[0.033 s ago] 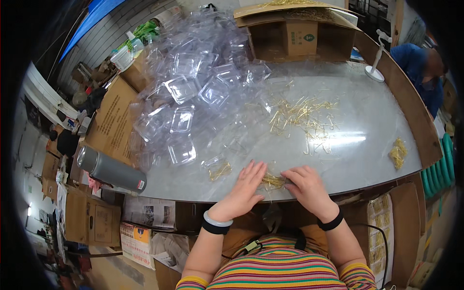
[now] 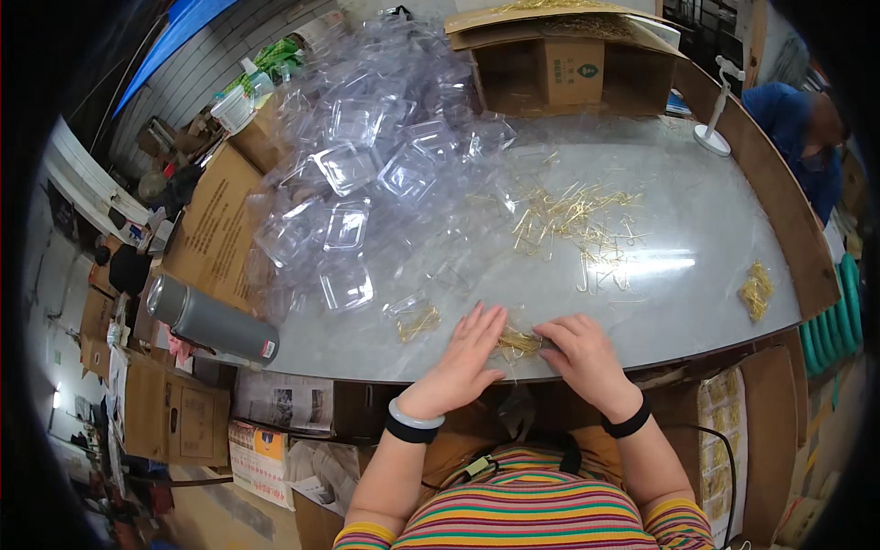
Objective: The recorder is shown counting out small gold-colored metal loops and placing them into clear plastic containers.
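Note:
My left hand (image 2: 466, 356) lies on the grey tabletop with its fingers stretched out. Beside its thumb is a small bundle of gold wire hooks (image 2: 519, 343), partly hidden between my two hands. The fingers and thumb of my right hand (image 2: 587, 361) are bent in around the right end of this bundle and grip it. A small clear plastic pack with gold hooks (image 2: 418, 323) sits left of my left hand. Farther off, loose gold hooks (image 2: 577, 220) are scattered across the table. Another gold bunch (image 2: 756, 291) rests by the right edge.
Clear plastic blister shells (image 2: 357, 174) form a large heap at the left and back. A grey bottle (image 2: 220, 323) lies tilted at the left edge. Cardboard boxes (image 2: 632, 82) and a white stand (image 2: 711, 137) are at the back. Another person (image 2: 797, 137) is at the far right.

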Demonstrator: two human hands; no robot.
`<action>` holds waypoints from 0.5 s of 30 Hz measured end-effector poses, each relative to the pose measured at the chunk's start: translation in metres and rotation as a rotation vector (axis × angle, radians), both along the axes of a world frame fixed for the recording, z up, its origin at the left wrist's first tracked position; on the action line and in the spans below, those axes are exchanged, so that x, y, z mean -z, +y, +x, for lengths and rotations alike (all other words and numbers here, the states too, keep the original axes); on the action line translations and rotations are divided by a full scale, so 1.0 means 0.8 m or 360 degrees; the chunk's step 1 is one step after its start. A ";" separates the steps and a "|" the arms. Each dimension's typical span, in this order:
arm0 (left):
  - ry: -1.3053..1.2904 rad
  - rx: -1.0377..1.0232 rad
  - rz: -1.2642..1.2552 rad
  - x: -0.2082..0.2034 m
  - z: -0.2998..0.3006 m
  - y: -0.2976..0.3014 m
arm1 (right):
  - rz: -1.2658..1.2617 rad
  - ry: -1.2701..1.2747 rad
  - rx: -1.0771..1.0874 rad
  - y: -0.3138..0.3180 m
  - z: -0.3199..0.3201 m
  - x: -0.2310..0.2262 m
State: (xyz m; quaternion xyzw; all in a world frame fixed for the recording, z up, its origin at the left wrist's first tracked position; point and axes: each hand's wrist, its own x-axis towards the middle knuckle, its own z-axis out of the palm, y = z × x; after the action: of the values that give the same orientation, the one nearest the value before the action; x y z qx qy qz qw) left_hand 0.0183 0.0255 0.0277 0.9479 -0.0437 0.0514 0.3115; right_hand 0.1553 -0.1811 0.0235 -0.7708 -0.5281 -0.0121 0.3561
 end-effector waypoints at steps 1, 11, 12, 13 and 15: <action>-0.0007 -0.0008 0.0042 -0.002 0.004 -0.003 | 0.0004 0.0002 0.0038 0.002 -0.003 -0.001; -0.0335 -0.0338 0.0213 0.019 0.024 -0.049 | -0.0055 0.0192 0.0010 0.008 -0.007 -0.004; -0.0376 -0.0369 0.0191 0.020 0.026 -0.051 | 0.0007 0.0275 0.0026 0.003 -0.007 -0.007; -0.0410 -0.0405 0.0168 0.023 0.026 -0.053 | 0.0065 0.0365 0.0035 -0.004 -0.008 -0.011; -0.0429 -0.0476 0.0123 0.025 0.029 -0.059 | 0.0099 0.0289 0.0034 -0.008 -0.012 -0.022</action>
State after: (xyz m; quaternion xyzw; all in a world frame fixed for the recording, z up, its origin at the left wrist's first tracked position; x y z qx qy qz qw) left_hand 0.0412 -0.0216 0.0073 0.9396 0.0544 0.2217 0.2552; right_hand 0.1455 -0.1876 0.0407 -0.7630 -0.4847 0.0376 0.4260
